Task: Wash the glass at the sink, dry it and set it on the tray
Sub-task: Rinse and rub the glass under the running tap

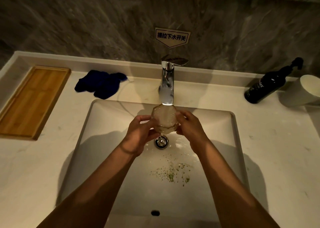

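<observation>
A clear faceted glass (164,119) is held right under the spout of the chrome faucet (167,84), over the white sink (107,123). Water is running into the glass and foaming in it. My left hand (140,132) grips the glass from its left side and my right hand (189,128) grips it from the right. The wooden tray (32,101) lies on the counter at the far left, with nothing on it. A dark blue cloth (102,84) lies crumpled on the counter between the tray and the faucet.
Green specks lie scattered on the basin floor (170,173) below the drain (161,142). A black pump bottle (270,85) and a white cup (301,91) stand on the counter at the right. A stone wall with a sign (171,37) rises behind the faucet.
</observation>
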